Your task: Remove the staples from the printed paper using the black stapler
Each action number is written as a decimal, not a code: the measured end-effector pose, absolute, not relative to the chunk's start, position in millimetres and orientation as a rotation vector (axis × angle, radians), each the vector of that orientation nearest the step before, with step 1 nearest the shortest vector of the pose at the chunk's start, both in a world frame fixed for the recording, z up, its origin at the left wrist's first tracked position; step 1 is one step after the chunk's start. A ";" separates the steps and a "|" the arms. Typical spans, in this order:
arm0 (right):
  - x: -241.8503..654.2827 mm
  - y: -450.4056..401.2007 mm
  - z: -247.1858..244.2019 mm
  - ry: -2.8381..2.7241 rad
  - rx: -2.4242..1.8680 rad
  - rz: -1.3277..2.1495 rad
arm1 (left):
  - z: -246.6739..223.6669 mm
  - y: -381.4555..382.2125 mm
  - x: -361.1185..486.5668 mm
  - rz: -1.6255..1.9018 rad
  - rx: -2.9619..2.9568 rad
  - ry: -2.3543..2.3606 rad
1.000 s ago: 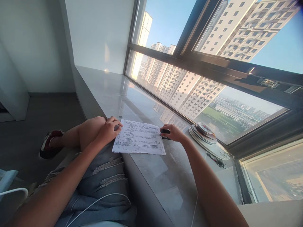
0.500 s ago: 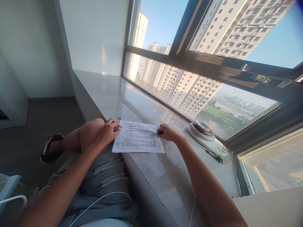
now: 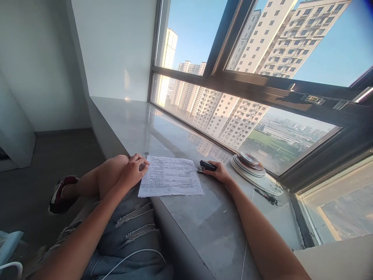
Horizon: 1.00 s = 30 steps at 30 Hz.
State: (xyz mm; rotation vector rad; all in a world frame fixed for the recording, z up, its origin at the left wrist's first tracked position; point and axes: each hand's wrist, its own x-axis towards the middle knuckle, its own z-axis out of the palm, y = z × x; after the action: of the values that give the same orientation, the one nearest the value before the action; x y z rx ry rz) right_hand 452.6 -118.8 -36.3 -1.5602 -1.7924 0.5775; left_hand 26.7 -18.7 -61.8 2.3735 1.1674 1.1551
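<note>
A printed sheet of paper (image 3: pixel 170 177) lies on the grey sill, its lower left corner over the front edge. My left hand (image 3: pixel 136 168) is closed at the paper's upper left edge, thumb and fingers pinching it. A small dark patch shows between those fingers; I cannot make out what it is. My right hand (image 3: pixel 220 172) is wrapped round a black stapler (image 3: pixel 208 165), its front end pointing left at the paper's right edge. Whether the stapler touches the paper is hard to tell.
A stack of plates (image 3: pixel 248 166) stands by the window on the right, with a dark cord-like item (image 3: pixel 266 196) beside it. The sill's front edge (image 3: pixel 186 235) runs next to my legs. A white cable (image 3: pixel 136 252) crosses my shorts.
My right hand has drawn the stapler to the right, away from the paper, so more of the stapler shows. My left hand keeps its place at the paper. The view has tilted up slightly.
</note>
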 end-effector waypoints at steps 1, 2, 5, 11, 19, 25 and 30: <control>452.1 -118.5 -37.3 -1.789 -1.566 0.572 | -60.4 -19.9 26.4 1.144 2.368 1.171; 451.4 -118.0 -37.4 -1.783 -1.572 0.562 | -59.4 -20.8 26.1 1.134 2.363 1.175; 450.3 -117.0 -35.9 -1.771 -1.589 0.552 | -58.5 -21.3 25.7 1.119 2.368 1.180; 452.0 -116.1 -37.1 -1.776 -1.592 0.539 | -60.8 -19.2 26.3 1.130 2.376 1.182; 450.8 -115.9 -37.7 -1.772 -1.594 0.516 | -59.4 -20.3 25.9 1.148 2.366 1.164; 450.1 -116.4 -37.1 -1.781 -1.611 0.500 | -61.4 -18.3 25.8 1.141 2.377 1.162; 448.4 -116.6 -36.9 -1.800 -1.658 0.378 | -60.7 -19.9 25.4 1.142 2.379 1.163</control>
State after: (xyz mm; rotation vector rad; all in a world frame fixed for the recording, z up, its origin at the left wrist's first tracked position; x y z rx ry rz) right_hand 448.4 -116.6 -36.9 -1.6581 -1.8000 0.3775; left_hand 25.4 -19.9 -60.7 2.3787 1.1627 1.1415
